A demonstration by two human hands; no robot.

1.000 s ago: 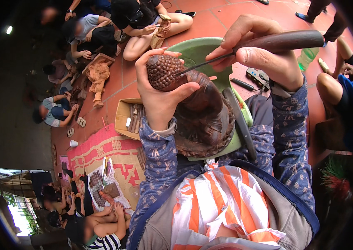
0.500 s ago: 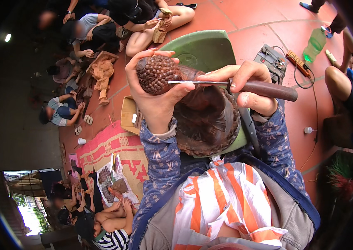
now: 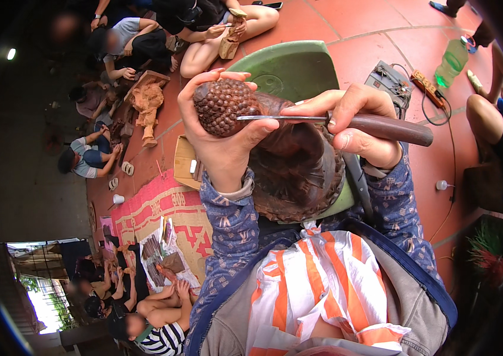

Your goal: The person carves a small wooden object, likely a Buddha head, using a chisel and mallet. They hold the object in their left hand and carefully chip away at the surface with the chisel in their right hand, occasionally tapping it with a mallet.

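Note:
A dark brown carved wooden statue (image 3: 296, 181) lies across my lap, its round knobbly head (image 3: 224, 108) toward the left. My left hand (image 3: 223, 151) is wrapped round that head, fingers over the far side. Its thumb presses against the thin metal blade of a carving chisel (image 3: 397, 129). In my right hand (image 3: 365, 118) is the chisel's dark wooden handle, with the forefinger stretched along the blade. The blade's tip touches the rows of small knobs on the head. My right hand and sleeve hide part of the statue's body.
Behind the statue stands a green plastic chair (image 3: 296, 65). To its right are a grey electrical box (image 3: 389, 86), a power strip (image 3: 428, 89) with cords and a green bottle (image 3: 452, 62). At left lie a cardboard box (image 3: 185, 163), a patterned mat (image 3: 156, 204) and tools; several people sit nearby.
The chisel's handle has swung slightly right and toward me with my right hand, and the tip has shifted a little left on the head. My left hand keeps its hold.

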